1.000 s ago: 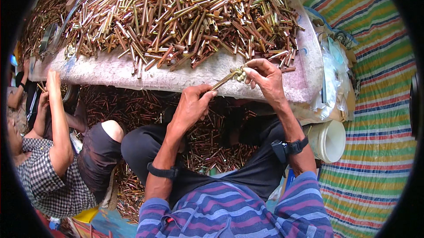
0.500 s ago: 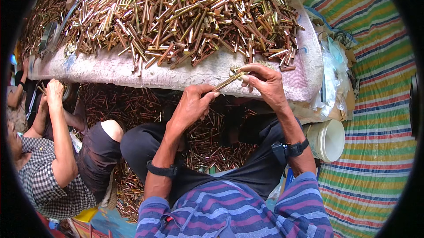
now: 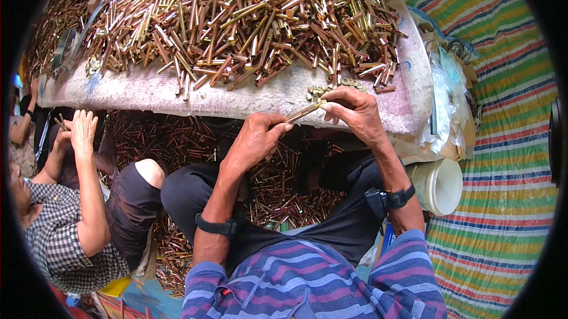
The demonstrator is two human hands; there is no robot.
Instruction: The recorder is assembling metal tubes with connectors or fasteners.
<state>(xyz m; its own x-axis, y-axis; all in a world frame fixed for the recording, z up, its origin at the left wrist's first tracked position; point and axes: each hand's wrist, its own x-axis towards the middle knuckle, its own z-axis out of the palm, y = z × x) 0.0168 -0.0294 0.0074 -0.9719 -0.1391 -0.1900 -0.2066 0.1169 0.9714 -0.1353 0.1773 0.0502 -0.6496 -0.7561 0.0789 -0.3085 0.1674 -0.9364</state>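
Note:
My left hand (image 3: 254,141) is closed around the near end of a slim metal tube (image 3: 304,112), which slants up to the right. At the tube's far end, my right hand (image 3: 355,115) pinches with thumb and forefinger. A small brass-coloured piece (image 3: 322,104) shows at those fingertips, against the tube's tip. Just beyond, small round brass-coloured pieces (image 3: 316,91) lie on the cloth-covered table edge (image 3: 236,98). Behind them a big heap of copper and gold metal tubes (image 3: 248,23) covers the table.
More tubes (image 3: 171,141) cover the floor under the table and between my knees. At my left sits a person in a checked shirt (image 3: 62,230), both hands raised. On the right are a white bucket (image 3: 445,187), plastic bags (image 3: 444,100) and a striped tarp (image 3: 503,141).
My right fingertips have come slightly down and left against the tube's end. The tube stays in my left hand. At the left, the other person's raised hand has opened out.

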